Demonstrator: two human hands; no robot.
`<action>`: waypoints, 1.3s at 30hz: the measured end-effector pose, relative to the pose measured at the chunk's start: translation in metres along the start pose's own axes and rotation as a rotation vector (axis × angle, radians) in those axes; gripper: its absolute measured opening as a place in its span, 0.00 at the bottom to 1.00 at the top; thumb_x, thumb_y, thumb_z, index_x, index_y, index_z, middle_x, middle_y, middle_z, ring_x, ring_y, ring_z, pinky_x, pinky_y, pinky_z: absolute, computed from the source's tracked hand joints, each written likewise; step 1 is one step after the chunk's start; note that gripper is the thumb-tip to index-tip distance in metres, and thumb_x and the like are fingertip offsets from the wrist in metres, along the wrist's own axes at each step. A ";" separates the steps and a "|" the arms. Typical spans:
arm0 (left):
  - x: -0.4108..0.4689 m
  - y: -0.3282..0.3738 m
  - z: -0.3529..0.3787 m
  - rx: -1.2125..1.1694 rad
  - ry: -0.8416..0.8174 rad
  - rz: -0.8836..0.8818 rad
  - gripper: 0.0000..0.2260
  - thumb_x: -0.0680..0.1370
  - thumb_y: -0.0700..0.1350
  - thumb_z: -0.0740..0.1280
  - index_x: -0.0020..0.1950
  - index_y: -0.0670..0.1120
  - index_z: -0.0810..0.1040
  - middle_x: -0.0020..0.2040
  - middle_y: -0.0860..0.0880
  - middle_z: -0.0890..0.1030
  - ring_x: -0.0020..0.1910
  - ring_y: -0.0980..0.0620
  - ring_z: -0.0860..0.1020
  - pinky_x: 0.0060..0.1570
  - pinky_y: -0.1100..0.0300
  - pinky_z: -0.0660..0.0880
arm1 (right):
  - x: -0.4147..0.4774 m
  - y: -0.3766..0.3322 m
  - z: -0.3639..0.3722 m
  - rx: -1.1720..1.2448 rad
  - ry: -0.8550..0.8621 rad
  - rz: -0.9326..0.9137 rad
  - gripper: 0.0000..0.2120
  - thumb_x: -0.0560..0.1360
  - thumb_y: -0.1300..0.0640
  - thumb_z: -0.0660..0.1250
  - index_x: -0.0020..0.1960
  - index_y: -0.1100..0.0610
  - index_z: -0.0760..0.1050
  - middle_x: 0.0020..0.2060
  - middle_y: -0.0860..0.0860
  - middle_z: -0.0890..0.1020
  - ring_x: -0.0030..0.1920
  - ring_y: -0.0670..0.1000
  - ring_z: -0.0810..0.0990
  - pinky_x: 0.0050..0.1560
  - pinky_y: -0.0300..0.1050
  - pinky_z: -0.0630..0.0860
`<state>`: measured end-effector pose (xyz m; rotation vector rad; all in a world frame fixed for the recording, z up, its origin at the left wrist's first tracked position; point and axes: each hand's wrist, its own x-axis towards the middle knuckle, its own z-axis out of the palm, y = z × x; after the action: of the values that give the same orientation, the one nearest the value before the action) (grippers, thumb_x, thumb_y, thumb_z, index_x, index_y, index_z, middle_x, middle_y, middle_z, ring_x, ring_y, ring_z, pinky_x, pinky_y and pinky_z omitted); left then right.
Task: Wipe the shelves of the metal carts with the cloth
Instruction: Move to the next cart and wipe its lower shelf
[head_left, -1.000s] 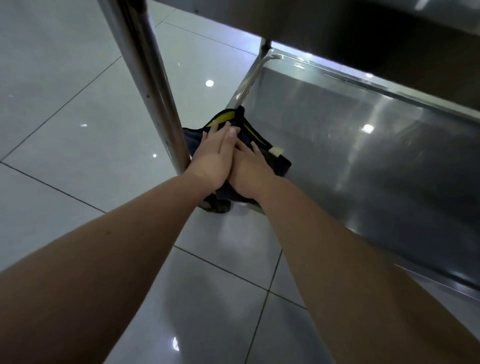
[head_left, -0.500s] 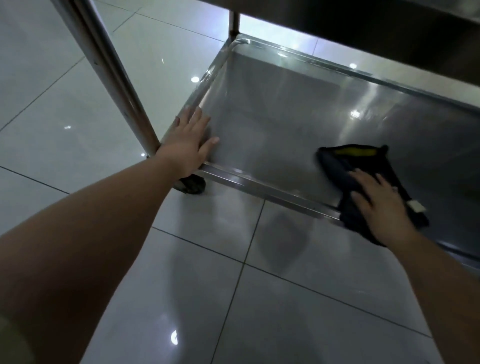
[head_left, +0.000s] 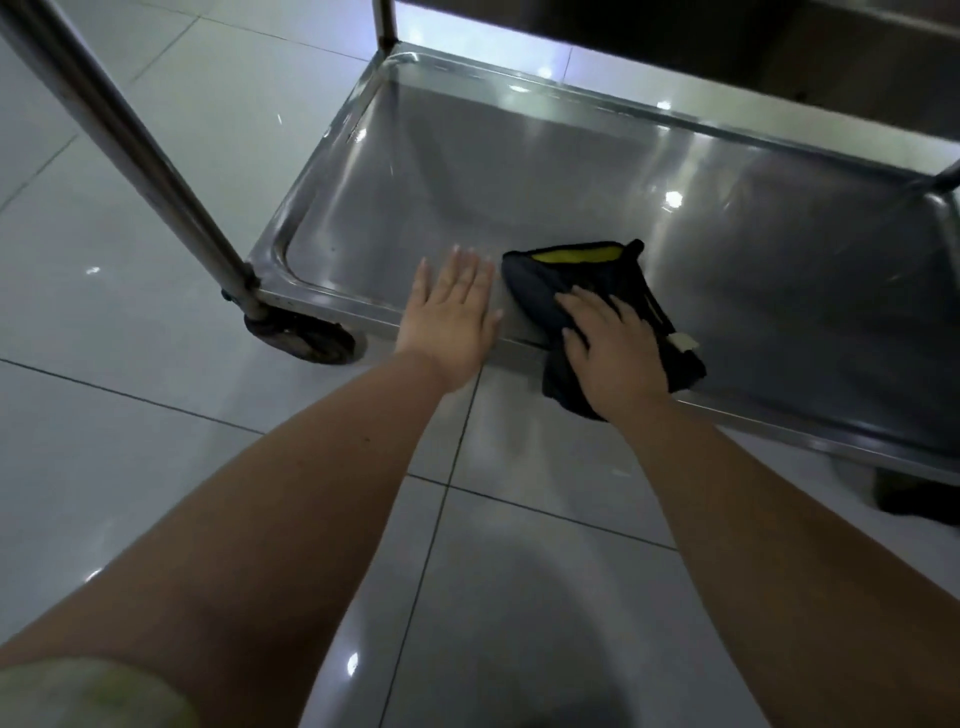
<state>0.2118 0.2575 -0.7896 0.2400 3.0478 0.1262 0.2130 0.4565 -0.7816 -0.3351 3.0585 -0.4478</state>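
The bottom shelf (head_left: 519, 171) of a steel cart lies low in front of me, shiny, with a raised rim. A dark cloth (head_left: 582, 275) with a yellow edge and a white tag lies on the shelf near its front rim. My right hand (head_left: 613, 353) presses flat on the cloth, fingers spread. My left hand (head_left: 447, 317) lies flat with straight fingers on the front rim, just left of the cloth, holding nothing.
The cart's upright post (head_left: 130, 150) rises at the left front corner over a black caster wheel (head_left: 301, 340). Another post (head_left: 384, 23) stands at the back left. An upper shelf (head_left: 727, 31) overhangs at the top. Glossy floor tiles (head_left: 156, 415) surround the cart.
My left hand left the shelf's left corner and slid right along the front rim, close to the cloth. My right hand keeps pressing the cloth on the shelf near the front rim.
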 end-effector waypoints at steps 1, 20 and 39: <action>-0.001 -0.002 0.000 -0.008 0.001 -0.021 0.26 0.83 0.54 0.42 0.79 0.45 0.41 0.79 0.47 0.45 0.77 0.48 0.38 0.74 0.45 0.37 | -0.007 0.017 -0.005 0.004 0.006 0.002 0.19 0.82 0.53 0.57 0.72 0.49 0.68 0.72 0.49 0.69 0.70 0.60 0.65 0.68 0.59 0.64; -0.009 0.101 -0.032 -0.424 0.107 -0.049 0.14 0.75 0.48 0.66 0.60 0.50 0.76 0.55 0.45 0.78 0.54 0.42 0.77 0.54 0.49 0.73 | -0.049 0.059 -0.085 0.285 0.069 0.103 0.11 0.76 0.53 0.67 0.56 0.53 0.70 0.49 0.51 0.77 0.48 0.54 0.77 0.48 0.50 0.74; -0.186 0.048 -0.284 -0.236 -0.148 -0.450 0.10 0.76 0.43 0.63 0.55 0.50 0.77 0.54 0.47 0.79 0.54 0.44 0.77 0.56 0.53 0.69 | -0.100 -0.153 -0.247 0.348 -0.351 -0.329 0.12 0.72 0.53 0.71 0.53 0.53 0.75 0.50 0.51 0.77 0.49 0.54 0.78 0.48 0.50 0.75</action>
<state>0.3772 0.2534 -0.4894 -0.4290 2.8185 0.4098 0.3272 0.4039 -0.5008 -0.8036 2.5298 -0.8195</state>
